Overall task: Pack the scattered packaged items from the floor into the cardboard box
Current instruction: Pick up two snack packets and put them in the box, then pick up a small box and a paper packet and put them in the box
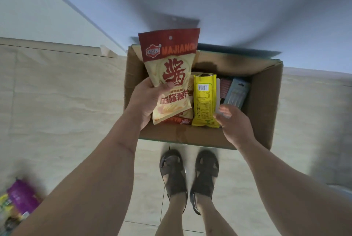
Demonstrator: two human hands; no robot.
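An open cardboard box stands on the floor in front of my feet. My left hand grips a red and cream chip bag marked MAJIANG and holds it upright above the box's left side. Inside lie a second chip bag, a yellow packet and a light blue package. My right hand reaches into the box beside the yellow packet, fingertips on a thin white item; the fingers are blurred.
Purple and yellow packages lie on the tiled floor at the lower left. My sandalled feet stand just before the box. A pale wall rises behind the box.
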